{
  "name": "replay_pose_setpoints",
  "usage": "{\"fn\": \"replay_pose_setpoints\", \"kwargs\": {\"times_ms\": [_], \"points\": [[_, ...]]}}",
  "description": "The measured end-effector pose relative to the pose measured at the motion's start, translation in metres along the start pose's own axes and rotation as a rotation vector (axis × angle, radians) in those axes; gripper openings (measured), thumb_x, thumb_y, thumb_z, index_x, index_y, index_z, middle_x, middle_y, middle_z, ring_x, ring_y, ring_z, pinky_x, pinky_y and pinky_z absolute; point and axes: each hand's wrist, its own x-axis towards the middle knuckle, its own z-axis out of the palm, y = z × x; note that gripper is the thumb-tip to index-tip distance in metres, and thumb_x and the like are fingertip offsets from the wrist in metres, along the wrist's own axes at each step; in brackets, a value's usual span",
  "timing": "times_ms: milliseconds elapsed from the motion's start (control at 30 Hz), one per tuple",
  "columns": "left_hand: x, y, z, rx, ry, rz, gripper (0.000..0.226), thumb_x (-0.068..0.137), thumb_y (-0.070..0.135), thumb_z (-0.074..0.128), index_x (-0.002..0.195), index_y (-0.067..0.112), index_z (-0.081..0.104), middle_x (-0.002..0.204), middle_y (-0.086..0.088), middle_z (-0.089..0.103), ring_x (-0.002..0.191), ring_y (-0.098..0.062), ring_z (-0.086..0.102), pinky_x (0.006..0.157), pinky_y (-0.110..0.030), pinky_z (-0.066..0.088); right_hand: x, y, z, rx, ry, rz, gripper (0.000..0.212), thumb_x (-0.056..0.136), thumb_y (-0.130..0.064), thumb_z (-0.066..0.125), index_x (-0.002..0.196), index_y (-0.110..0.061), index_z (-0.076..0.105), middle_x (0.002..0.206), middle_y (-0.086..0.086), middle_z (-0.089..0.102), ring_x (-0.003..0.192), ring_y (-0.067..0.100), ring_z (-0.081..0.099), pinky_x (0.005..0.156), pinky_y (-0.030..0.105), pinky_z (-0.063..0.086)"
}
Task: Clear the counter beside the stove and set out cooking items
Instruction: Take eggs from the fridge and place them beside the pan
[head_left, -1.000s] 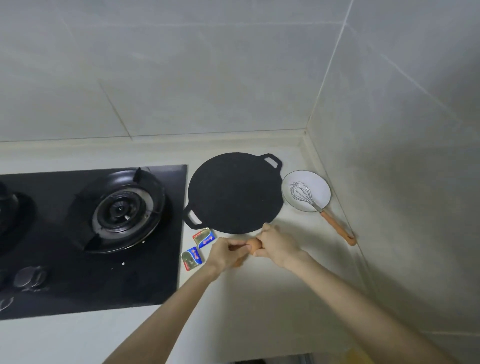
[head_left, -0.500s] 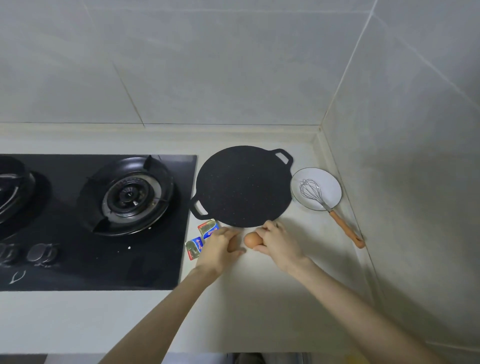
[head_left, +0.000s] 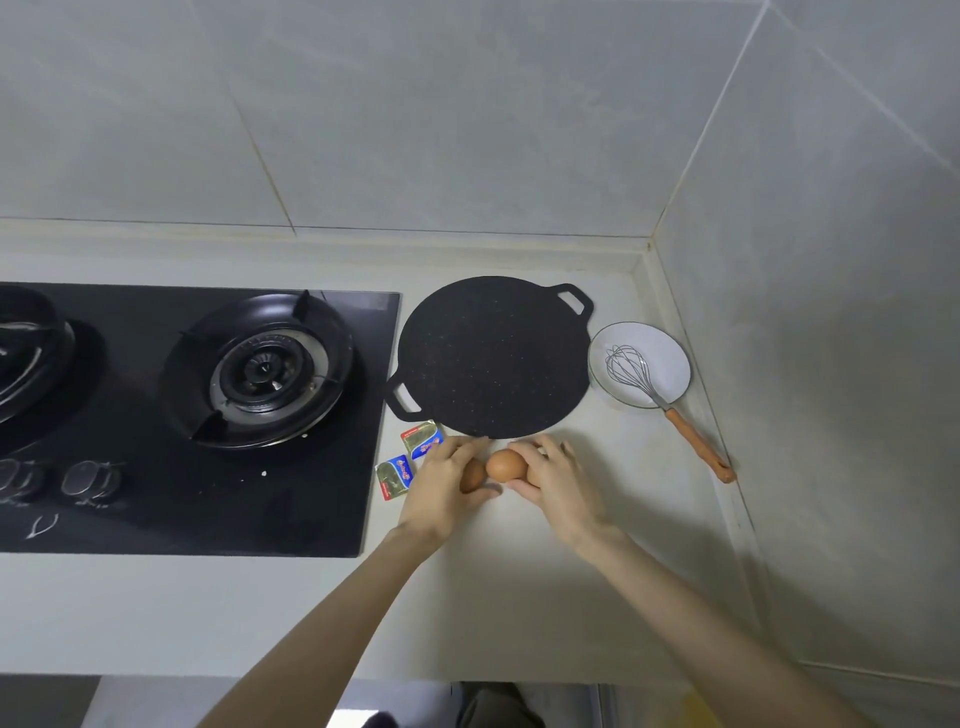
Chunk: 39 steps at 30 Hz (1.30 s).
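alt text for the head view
Left hand and right hand each hold a brown egg over a pale counter, before a round black two-handled pan. Foil packets and a black gas stove lie left; a white bowl with a wire whisk, right.

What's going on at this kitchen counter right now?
A person's left hand grips one brown egg and the right hand grips a second brown egg, side by side in front of the flat round black pan on the pale counter. Two small foil packets lie beside the black gas stove; a wire whisk rests in a white bowl.
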Motion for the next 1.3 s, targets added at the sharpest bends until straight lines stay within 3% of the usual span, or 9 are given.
{"fn": "replay_pose_setpoints", "kwargs": {"times_ms": [200, 333, 433, 600, 867, 1133, 1300], "points": [[-0.006, -0.001, -0.012, -0.006, 0.019, 0.052, 0.074, 0.077, 0.036, 0.075, 0.142, 0.027, 0.040, 0.143, 0.007, 0.041, 0.131, -0.015, 0.038, 0.104, -0.026, 0.037, -0.006, 0.007, -0.001, 0.128, 0.045, 0.028, 0.052, 0.084, -0.032, 0.070, 0.131, -0.026, 0.051, 0.121, -0.003, 0.055, 0.110, 0.024, 0.050, 0.083, 0.040, 0.050], [-0.008, -0.002, -0.018, 0.012, 0.037, 0.078, 0.073, 0.078, 0.033, 0.075, 0.142, 0.026, 0.040, 0.144, 0.006, 0.039, 0.133, -0.013, 0.035, 0.102, -0.018, 0.028, -0.007, 0.028, -0.009, 0.252, 0.108, 0.115, 0.050, 0.080, -0.032, 0.074, 0.123, -0.019, 0.053, 0.108, -0.002, 0.055, 0.105, 0.022, 0.051, 0.079, 0.043, 0.050], [-0.008, 0.000, -0.017, 0.014, 0.027, 0.076, 0.072, 0.077, 0.034, 0.075, 0.141, 0.026, 0.042, 0.144, 0.006, 0.040, 0.133, -0.014, 0.035, 0.104, -0.020, 0.030, 0.000, 0.043, -0.013, 0.262, 0.093, 0.170, 0.048, 0.080, -0.028, 0.075, 0.119, -0.016, 0.052, 0.103, -0.001, 0.053, 0.102, 0.022, 0.053, 0.078, 0.043, 0.049], [-0.006, 0.003, -0.012, 0.024, 0.015, 0.073, 0.067, 0.079, 0.036, 0.073, 0.139, 0.030, 0.044, 0.144, 0.009, 0.039, 0.132, -0.014, 0.038, 0.103, -0.032, 0.041, 0.014, 0.049, -0.012, 0.145, 0.090, 0.113, 0.040, 0.081, -0.023, 0.074, 0.115, -0.013, 0.056, 0.112, 0.003, 0.056, 0.107, 0.025, 0.052, 0.078, 0.044, 0.049], [-0.002, 0.010, -0.012, 0.062, -0.015, 0.073, 0.064, 0.082, 0.038, 0.070, 0.139, 0.033, 0.043, 0.146, 0.010, 0.038, 0.132, -0.013, 0.038, 0.102, -0.028, 0.039, 0.024, 0.052, -0.005, 0.177, 0.146, 0.068, 0.041, 0.077, -0.013, 0.076, 0.114, -0.014, 0.059, 0.108, 0.004, 0.057, 0.100, 0.028, 0.055, 0.079, 0.046, 0.051], [-0.002, 0.017, -0.020, 0.036, -0.019, 0.057, 0.070, 0.080, 0.046, 0.069, 0.142, 0.033, 0.039, 0.149, 0.010, 0.034, 0.135, -0.012, 0.035, 0.105, -0.029, 0.036, 0.025, 0.049, -0.016, 0.191, 0.105, 0.063, 0.048, 0.079, -0.014, 0.075, 0.124, -0.014, 0.058, 0.119, 0.004, 0.059, 0.110, 0.025, 0.056, 0.089, 0.042, 0.049], [-0.007, 0.023, -0.043, 0.031, 0.035, 0.096, 0.069, 0.081, 0.045, 0.069, 0.141, 0.031, 0.041, 0.146, 0.008, 0.039, 0.131, -0.012, 0.039, 0.104, -0.025, 0.036, 0.022, 0.036, -0.037, 0.222, 0.167, 0.012, 0.037, 0.085, -0.011, 0.064, 0.122, -0.014, 0.060, 0.122, 0.001, 0.058, 0.102, 0.022, 0.061, 0.087, 0.040, 0.052]]}}
